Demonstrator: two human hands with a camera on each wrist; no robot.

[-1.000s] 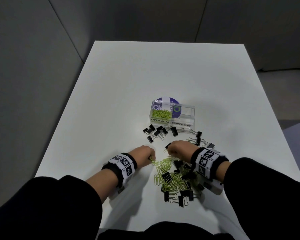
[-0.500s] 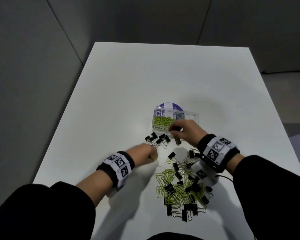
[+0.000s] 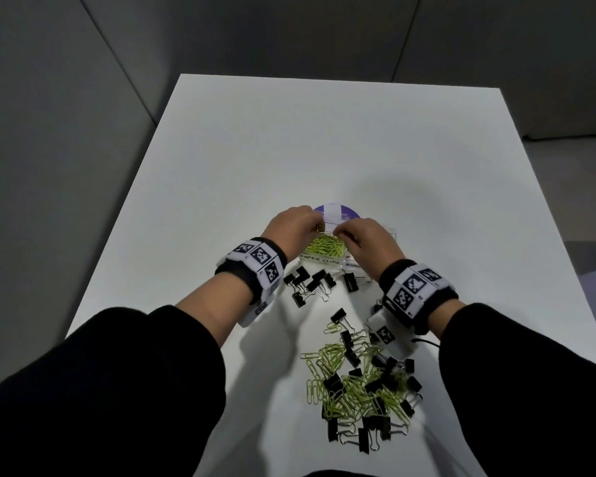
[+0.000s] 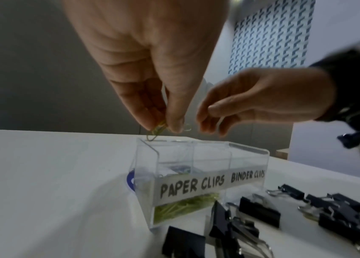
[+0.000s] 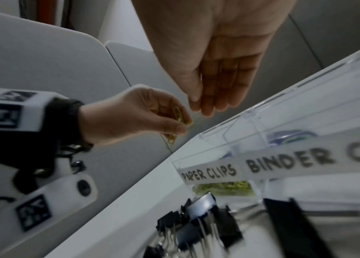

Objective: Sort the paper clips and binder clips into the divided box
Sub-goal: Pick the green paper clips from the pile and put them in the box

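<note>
The clear divided box (image 3: 324, 262) stands mid-table, labelled PAPER CLIPS on the left and BINDER CLIPS on the right. Yellow-green paper clips (image 3: 324, 247) lie in its left compartment. My left hand (image 3: 319, 227) pinches a yellow-green paper clip (image 4: 157, 132) between thumb and fingers just above that compartment's left rim. My right hand (image 3: 338, 232) hovers over the box (image 4: 207, 157) beside it, fingers pointing down and nearly straight, with nothing seen in them (image 5: 205, 110). What lies in the right compartment is hidden by the right hand.
A mixed pile of paper clips and black binder clips (image 3: 358, 387) lies near the table's front edge. Several black binder clips (image 3: 310, 282) sit just in front of the box. A purple round disc (image 3: 338, 210) shows behind the box. The white table (image 3: 324, 132) stretches beyond.
Both hands have left the pile and gone forward to the box. The left hand carried a paper clip there; the right hand moved from the box's front to above it.
</note>
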